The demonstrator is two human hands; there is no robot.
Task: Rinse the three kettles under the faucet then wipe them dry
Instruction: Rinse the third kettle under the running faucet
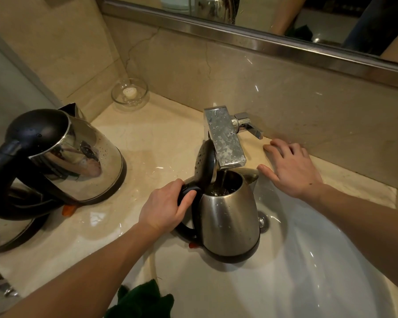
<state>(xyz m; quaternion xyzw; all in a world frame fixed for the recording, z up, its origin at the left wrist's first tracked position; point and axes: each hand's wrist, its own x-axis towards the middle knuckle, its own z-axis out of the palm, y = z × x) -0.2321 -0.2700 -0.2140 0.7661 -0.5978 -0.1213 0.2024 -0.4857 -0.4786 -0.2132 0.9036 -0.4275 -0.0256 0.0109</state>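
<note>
Kettles here are stiff polished steel with black plastic fittings. A spare kettle (78, 161), beaded with drops, stands on the glossy stone counter (161, 138) at nine o'clock, with a glass dish (129, 92) behind it at eleven o'clock. At centre, the left hand (165, 207) is wrapped around the black handle of the rinsing kettle (230, 216). That kettle is upright at the sink (308, 260) rim with its lid tipped up. Whether its base rests there I cannot tell. Water runs in from the faucet (224, 138) at its twelve o'clock, so it probably grows heavy. Its wet wall looks slippery, and the handle seems the surest hold. The right hand (289, 166) lies flat with fingers spread on the counter at two o'clock, near the lever (250, 127). A green cloth (142, 299) waits at six o'clock.
</note>
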